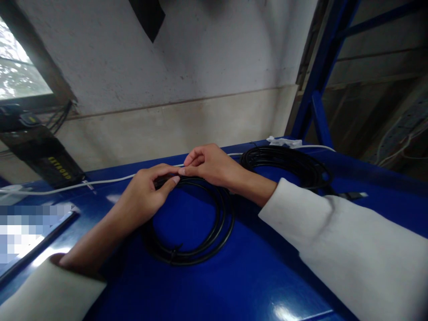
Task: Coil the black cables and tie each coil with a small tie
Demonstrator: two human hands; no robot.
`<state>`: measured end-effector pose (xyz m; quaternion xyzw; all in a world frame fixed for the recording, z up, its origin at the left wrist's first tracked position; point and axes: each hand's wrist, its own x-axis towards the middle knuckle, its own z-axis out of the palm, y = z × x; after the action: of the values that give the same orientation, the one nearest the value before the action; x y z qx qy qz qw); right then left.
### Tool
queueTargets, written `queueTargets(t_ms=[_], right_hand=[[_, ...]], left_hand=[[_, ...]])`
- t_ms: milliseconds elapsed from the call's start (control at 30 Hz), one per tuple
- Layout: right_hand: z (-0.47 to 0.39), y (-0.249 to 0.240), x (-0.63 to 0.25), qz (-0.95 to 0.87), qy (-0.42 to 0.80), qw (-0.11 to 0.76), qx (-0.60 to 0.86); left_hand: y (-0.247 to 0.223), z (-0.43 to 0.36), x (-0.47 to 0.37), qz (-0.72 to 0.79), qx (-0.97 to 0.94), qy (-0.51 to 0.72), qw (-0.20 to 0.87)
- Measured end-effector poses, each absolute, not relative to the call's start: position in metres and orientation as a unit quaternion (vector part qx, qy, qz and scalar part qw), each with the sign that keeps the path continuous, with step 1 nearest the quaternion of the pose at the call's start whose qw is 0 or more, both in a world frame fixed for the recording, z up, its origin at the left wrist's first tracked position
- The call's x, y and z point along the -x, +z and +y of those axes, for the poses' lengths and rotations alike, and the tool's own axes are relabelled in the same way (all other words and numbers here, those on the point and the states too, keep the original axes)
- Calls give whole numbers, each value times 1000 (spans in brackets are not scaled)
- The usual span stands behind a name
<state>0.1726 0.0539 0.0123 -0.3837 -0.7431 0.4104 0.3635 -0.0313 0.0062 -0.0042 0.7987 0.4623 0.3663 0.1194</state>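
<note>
A coiled black cable (pixel 219 214) lies on the blue tabletop, its loops bound at the near side by a small black tie (pixel 174 254). At the coil's far side my left hand (pixel 147 191) is closed round the bundled loops, thumb on top. My right hand (pixel 214 167) meets it there, with thumb and index finger pinched close to the left fingertips. Whatever sits between the right fingertips is too small to make out. Part of the coil is hidden under both hands.
A second black cable coil (pixel 284 158) lies at the back right, beside crumpled clear plastic (pixel 284 142). A white cord (pixel 110 181) runs along the table's back edge. On the left stand a black box with yellow lettering (pixel 56 160) and a flat screen-like panel (pixel 36 243). A blue metal frame (pixel 321 89) rises at the right.
</note>
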Motion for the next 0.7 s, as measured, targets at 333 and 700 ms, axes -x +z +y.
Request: queueTargets(t_ms=[333,700], right_hand=[[58,6,-170,-758,412,364,350],[54,8,-167,-760,408,343,372]], left_hand=[[1,2,25,490,-737,422,198],[-5,4,25,495,-736,417,198]])
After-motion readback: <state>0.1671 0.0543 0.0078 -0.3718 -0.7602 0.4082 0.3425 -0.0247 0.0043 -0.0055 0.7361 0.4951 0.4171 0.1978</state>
